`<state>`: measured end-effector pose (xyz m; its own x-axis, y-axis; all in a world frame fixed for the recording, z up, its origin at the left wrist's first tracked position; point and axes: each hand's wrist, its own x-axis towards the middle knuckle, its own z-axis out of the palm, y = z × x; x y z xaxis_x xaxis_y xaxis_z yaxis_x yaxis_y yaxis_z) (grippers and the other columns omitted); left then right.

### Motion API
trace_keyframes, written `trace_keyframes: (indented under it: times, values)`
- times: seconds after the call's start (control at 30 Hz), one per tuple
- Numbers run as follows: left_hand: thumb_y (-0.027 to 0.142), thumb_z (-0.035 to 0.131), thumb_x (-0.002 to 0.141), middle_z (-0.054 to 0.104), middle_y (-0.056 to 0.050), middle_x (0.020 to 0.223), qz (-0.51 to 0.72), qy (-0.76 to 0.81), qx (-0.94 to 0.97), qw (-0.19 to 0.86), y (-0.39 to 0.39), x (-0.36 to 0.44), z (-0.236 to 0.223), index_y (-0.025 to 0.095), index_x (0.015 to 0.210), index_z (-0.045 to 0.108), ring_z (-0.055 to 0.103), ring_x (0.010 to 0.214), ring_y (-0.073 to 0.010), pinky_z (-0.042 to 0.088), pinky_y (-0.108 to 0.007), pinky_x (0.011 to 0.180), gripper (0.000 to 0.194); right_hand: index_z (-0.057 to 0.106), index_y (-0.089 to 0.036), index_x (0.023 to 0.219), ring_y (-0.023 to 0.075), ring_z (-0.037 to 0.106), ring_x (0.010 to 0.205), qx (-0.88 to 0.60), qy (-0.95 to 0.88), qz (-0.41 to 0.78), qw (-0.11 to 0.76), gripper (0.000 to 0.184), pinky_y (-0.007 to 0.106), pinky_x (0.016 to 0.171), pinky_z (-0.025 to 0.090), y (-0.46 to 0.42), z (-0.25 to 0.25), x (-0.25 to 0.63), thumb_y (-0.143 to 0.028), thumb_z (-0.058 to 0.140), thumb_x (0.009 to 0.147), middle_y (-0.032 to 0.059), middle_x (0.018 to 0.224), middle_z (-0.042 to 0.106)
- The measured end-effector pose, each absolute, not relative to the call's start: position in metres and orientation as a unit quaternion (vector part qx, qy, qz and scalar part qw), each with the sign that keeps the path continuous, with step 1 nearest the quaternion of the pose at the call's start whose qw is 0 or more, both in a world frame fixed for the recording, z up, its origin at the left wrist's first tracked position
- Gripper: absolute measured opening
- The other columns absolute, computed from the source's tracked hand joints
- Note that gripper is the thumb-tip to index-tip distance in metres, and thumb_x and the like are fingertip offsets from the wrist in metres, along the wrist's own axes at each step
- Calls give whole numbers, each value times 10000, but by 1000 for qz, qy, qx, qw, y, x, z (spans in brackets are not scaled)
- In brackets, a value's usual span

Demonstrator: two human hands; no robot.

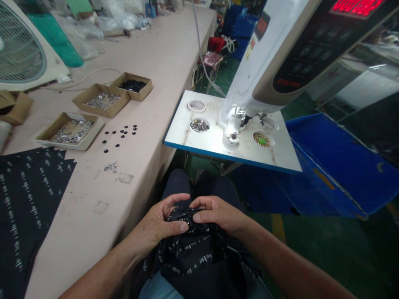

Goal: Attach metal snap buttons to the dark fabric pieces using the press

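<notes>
Black fabric (193,253) with white printed lettering lies bunched over my lap. My left hand (166,218) grips its upper edge, thumb on top and fingers curled toward the far side. Close beside it, my right hand (215,211) pinches the same fabric between thumb and bent fingers. A tiny shiny spot shows at the left thumb tip, too small to name. Beyond my hands stands a white snap-press machine (264,54) with a lit red display, its press head over a white work plate (202,141).
On the bench (149,112) at left sit cardboard boxes of small metal parts (101,101) and black caps (132,85). Loose black caps (122,132) and metal pieces (111,166) lie nearer. Stacked printed fabric (28,207), a fan (21,45) and a blue bin (343,166) flank me.
</notes>
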<state>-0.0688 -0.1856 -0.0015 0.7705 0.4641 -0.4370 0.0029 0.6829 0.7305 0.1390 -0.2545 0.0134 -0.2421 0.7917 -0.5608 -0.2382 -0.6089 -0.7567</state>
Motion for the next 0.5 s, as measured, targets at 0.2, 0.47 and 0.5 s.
trace_keyframes:
  times: [0.2,0.47,0.5]
  values:
    - [291,916,620,704,1,908,169,331,361,855,-188,-66,-4,187,1113,648,621,766,-96,475,-201,728,570,741,-170,994,171,612,819,-580,-438,610,315,317,255,723,431,-258,20,139,-452,690,857,25,903,713]
    - [398,918,571,681,-7,913,184,307,421,833,-176,-62,-16,179,1143,693,572,758,-112,420,-222,709,653,710,-161,784,182,606,772,-591,-582,527,182,498,267,696,437,-240,4,157,-541,453,978,29,814,676]
    - [401,912,572,686,-8,914,176,304,427,833,-174,-63,-16,182,1142,699,572,751,-115,414,-223,700,647,728,-164,825,190,618,790,-585,-588,533,166,468,269,703,444,-234,4,161,-528,472,970,32,836,690]
